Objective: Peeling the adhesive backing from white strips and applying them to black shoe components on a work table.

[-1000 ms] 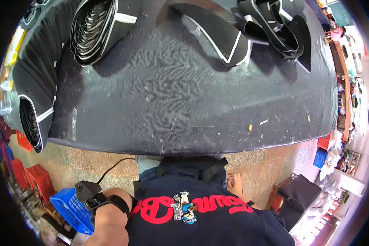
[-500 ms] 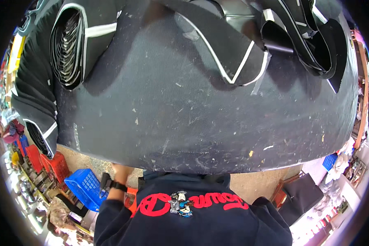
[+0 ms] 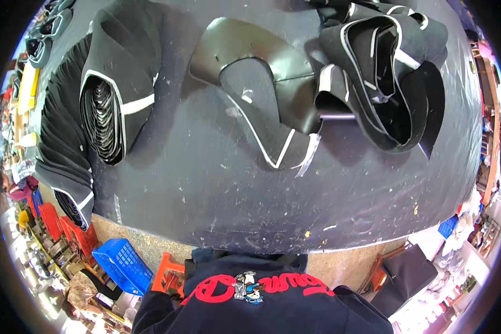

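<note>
Neither of my hands shows; only the dark sleeves of my sweater reach the lower edge. Ahead, a curved black piece (image 3: 295, 97), part glossy and part matt with white edging, lies on a dark table (image 3: 178, 189). To its left leans a thick stack of black pieces (image 3: 128, 50), nested tightly, with a white strip across the side. A longer stack of similar black pieces (image 3: 64, 133) runs along the table's left side. Right of the curved piece, black pieces with white edges (image 3: 423, 36) curl over one another in a loose pile.
Below the table's left edge stand a blue crate (image 3: 122, 264), red crates (image 3: 78, 239) and an orange stool (image 3: 170, 273). A black-topped seat or box (image 3: 409, 273) is at the lower right. A person (image 3: 83, 289) appears at the far lower left.
The view has shifted, so the table and its pieces sit lower in the picture and more of the far side shows. My left hand, with a dark wristband, has gone out of view.
</note>
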Action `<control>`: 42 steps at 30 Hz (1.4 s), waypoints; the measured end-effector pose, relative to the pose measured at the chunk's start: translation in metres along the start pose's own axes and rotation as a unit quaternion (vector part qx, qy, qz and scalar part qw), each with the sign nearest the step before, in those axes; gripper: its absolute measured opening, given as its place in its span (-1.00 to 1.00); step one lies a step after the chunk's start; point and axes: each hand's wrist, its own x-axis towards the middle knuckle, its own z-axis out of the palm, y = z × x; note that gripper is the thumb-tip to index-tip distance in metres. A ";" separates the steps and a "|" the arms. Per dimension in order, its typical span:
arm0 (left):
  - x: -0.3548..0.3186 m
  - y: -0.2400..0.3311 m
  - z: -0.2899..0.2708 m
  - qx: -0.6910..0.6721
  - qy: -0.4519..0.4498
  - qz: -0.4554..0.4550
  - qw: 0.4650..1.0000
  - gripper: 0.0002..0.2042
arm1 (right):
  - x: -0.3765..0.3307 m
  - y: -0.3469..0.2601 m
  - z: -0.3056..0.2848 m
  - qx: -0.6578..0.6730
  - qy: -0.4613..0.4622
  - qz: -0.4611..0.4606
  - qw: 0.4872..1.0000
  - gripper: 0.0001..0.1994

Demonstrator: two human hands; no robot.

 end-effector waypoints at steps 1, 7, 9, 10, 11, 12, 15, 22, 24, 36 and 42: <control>-0.002 -0.005 0.004 0.001 0.004 -0.003 1.000 -0.56 | 0.000 0.002 0.003 0.006 0.000 0.006 1.000 -0.66; 0.002 -0.014 -0.006 0.001 0.037 -0.011 0.999 -0.58 | 0.027 -0.002 0.015 0.022 0.001 0.031 0.999 -0.65; 0.008 -0.015 -0.010 0.002 0.050 -0.012 0.999 -0.59 | 0.039 -0.004 0.020 0.025 0.001 0.030 0.999 -0.65; 0.013 -0.014 -0.011 0.003 0.052 -0.011 0.999 -0.59 | 0.039 -0.003 0.024 0.028 0.003 0.033 0.999 -0.65; 0.019 -0.014 -0.011 0.004 0.056 -0.009 0.998 -0.59 | 0.039 0.000 0.025 0.028 0.006 0.033 0.999 -0.65; 0.027 -0.013 -0.013 0.006 0.061 -0.005 0.998 -0.60 | 0.045 0.000 0.026 0.029 0.010 0.030 0.999 -0.65; 0.048 -0.026 -0.030 0.020 0.072 0.001 0.997 -0.60 | 0.072 0.006 0.041 0.024 0.012 0.009 1.000 -0.65; 0.089 -0.073 -0.051 0.069 0.041 0.012 0.997 -0.62 | 0.089 0.038 0.074 -0.015 -0.008 -0.026 1.000 -0.64; 0.107 -0.089 -0.054 0.068 0.019 0.017 0.997 -0.63 | 0.102 0.042 0.081 -0.052 -0.034 -0.055 0.997 -0.64; -0.108 -0.055 -0.164 -0.063 0.644 0.374 0.664 -0.73 | -0.085 -0.110 -0.141 0.158 0.159 -0.341 0.913 -0.87; -0.316 -0.068 -0.145 0.158 0.850 0.253 0.434 -0.67 | -0.262 -0.189 -0.159 0.166 0.726 -0.472 0.472 -0.72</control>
